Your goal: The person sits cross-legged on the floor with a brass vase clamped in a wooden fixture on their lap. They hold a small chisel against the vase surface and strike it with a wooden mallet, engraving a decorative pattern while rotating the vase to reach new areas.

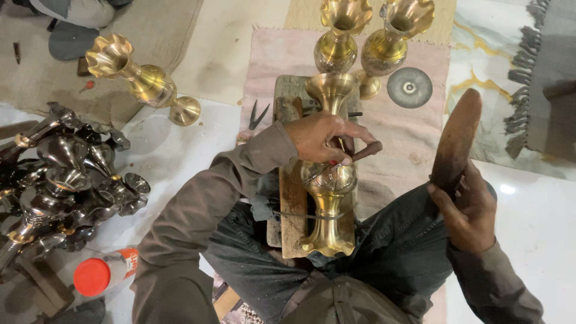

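A brass vase (329, 198) lies on its side on a wooden block (292, 204) across my lap. My left hand (321, 137) rests on the vase's belly, gripping a small wooden-handled engraving tool (365, 151) with its tip on the metal. Off to the right, my right hand (465, 210) holds up a flat, oval wooden mallet (457, 139), raised clear of the vase.
Two upright brass vases (360, 42) stand beyond the block on a pink mat, a round metal disc (409, 87) beside them. Another brass vase (141, 78) lies at left. Several dark vases (66, 180) are heaped at far left, near a red-capped bottle (102, 273). Small pliers (258, 115) lie on the floor.
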A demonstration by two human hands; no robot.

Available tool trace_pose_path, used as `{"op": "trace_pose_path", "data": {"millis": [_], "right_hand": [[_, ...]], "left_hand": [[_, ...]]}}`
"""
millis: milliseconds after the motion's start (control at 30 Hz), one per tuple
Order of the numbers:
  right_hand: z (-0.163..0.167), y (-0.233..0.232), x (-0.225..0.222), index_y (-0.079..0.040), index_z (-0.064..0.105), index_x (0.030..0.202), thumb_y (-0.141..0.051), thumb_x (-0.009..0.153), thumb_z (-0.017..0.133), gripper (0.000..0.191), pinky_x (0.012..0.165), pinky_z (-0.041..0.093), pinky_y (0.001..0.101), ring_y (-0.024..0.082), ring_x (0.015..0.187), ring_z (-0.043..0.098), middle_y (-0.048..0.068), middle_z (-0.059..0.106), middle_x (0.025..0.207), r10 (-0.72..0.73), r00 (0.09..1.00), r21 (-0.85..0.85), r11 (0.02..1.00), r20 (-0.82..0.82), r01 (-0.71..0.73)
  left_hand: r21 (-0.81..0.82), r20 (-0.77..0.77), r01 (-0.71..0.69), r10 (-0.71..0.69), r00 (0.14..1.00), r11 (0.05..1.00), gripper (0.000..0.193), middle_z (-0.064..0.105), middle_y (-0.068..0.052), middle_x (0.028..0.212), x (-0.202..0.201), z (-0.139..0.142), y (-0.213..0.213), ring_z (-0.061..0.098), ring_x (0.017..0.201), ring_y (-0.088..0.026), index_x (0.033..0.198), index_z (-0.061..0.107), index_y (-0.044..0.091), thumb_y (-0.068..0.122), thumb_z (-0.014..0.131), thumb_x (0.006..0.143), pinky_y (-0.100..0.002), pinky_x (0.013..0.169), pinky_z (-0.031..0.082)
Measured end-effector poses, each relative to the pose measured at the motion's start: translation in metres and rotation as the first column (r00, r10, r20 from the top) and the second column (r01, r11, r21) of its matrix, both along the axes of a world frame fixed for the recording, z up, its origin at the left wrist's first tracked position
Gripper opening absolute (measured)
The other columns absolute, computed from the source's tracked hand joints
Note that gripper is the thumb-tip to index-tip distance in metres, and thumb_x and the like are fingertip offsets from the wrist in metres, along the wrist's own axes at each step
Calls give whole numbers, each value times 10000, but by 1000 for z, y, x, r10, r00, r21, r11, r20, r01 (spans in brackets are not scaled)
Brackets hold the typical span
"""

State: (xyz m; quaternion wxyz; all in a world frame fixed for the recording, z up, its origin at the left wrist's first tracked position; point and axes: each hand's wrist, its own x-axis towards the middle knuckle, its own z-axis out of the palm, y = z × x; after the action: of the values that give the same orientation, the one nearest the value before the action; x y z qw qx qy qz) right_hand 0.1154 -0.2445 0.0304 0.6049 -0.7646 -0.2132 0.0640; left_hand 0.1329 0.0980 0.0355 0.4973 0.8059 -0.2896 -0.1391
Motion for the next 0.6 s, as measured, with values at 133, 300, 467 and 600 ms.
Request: {"op": "trace_pose_path", "data": {"millis": [133, 300, 467, 600], "right_hand": [[-2, -3, -7, 29, 482, 1545, 88, 922, 665, 651, 944, 530, 338, 191, 1130, 583, 90, 530, 1284, -127, 979, -188, 970, 160, 156], [-1, -3, -11, 13, 455, 1565, 73, 957, 651, 641, 1068, 528, 303, 183, 1290, 599, 84, 593, 1384, -91, 995, 54, 995, 28, 89], [-1, -4, -8, -63, 560, 1497, 92, 871, 715, 663, 949, 593, 378, 259, 1140, 644, 160, 560, 1308, -18, 936, -410, 896, 352, 172], [-6, -6, -13, -100, 566, 1429, 50, 908, 721, 564, 797, 542, 358, 201, 991, 614, 126, 554, 1243, -102, 960, -321, 929, 259, 185]], "left_hand": [[15, -33, -6, 6, 999, 1000, 580, 802, -75, 1043, 0, -1, 1, 782, 991, -196, 1416, 597, 191, 137, 804, 876, -394, 929, 628], [32, 64, -4, 1, 998, 999, 606, 810, -84, 1058, 1, -3, -1, 768, 1009, -206, 1420, 584, 184, 121, 816, 863, -410, 949, 594], [31, 3, 43, -43, 999, 999, 583, 806, -78, 1043, 2, -4, -1, 796, 962, -194, 1420, 597, 202, 104, 793, 879, -398, 938, 629], [-31, 125, 94, -90, 988, 995, 544, 770, -98, 1182, 6, -2, -4, 791, 979, -209, 1375, 634, 171, 85, 819, 871, -404, 925, 626]]}}
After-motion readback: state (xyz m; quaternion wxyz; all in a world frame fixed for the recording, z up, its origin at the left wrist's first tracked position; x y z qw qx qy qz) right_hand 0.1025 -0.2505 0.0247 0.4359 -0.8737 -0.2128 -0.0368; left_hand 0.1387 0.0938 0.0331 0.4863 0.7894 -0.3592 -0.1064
